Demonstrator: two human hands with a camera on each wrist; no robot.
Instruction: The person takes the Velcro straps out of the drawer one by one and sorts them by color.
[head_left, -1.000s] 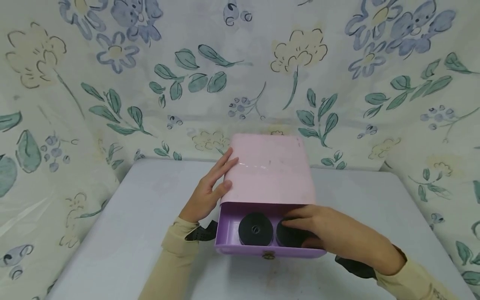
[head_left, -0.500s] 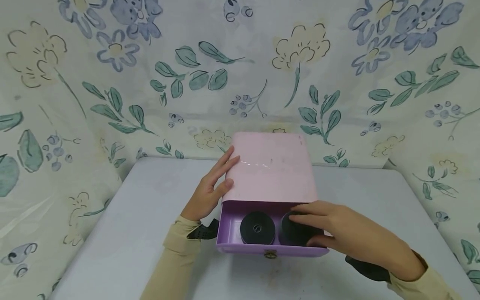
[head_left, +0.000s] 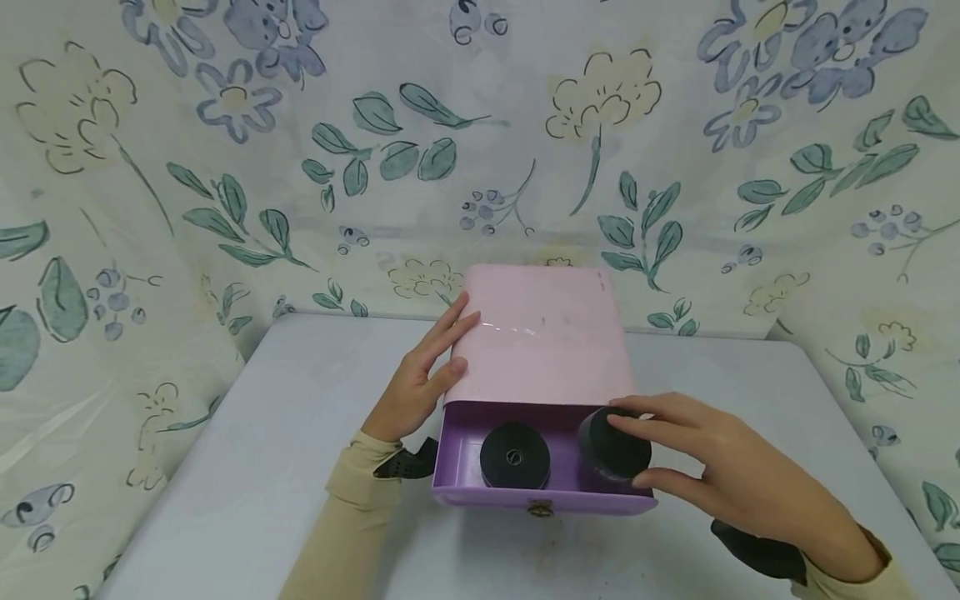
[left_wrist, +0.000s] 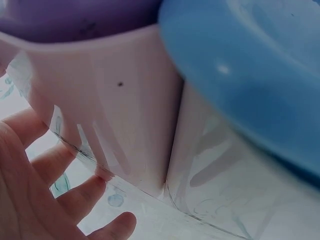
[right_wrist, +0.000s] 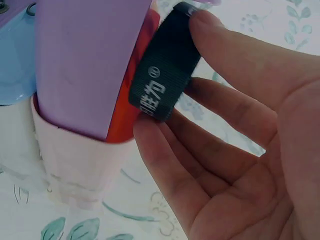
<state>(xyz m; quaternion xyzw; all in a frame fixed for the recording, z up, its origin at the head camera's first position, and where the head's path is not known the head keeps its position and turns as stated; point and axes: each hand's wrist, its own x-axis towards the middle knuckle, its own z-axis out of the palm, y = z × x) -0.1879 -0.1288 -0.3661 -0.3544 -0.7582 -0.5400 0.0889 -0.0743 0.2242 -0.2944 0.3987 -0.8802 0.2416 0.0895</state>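
Note:
A pale pink box (head_left: pixel 540 333) stands on the table with its purple drawer (head_left: pixel 491 498) pulled out toward me. My left hand (head_left: pixel 416 385) rests against the box's left side, fingers spread and fairly straight. Between thumb and fingers, my right hand (head_left: pixel 723 462) pinches a black roll (head_left: pixel 617 448), tilted at the drawer's right end. In the right wrist view that roll (right_wrist: pixel 165 65) has a ribbed edge with white lettering. Another black roll (head_left: pixel 515 457), with a small centre hole, lies flat in the drawer's left half.
A small metal clasp (head_left: pixel 540 507) sits on the drawer front. The left wrist view shows a rounded blue part (left_wrist: pixel 245 75) beside the pink box. The white table (head_left: pixel 315 400) is enclosed by flower-patterned sheeting (head_left: pixel 480 167).
My right hand has drawn the right-hand black roll up and to the right; it has gone from lying in the drawer to tilted. My left hand stays on the box.

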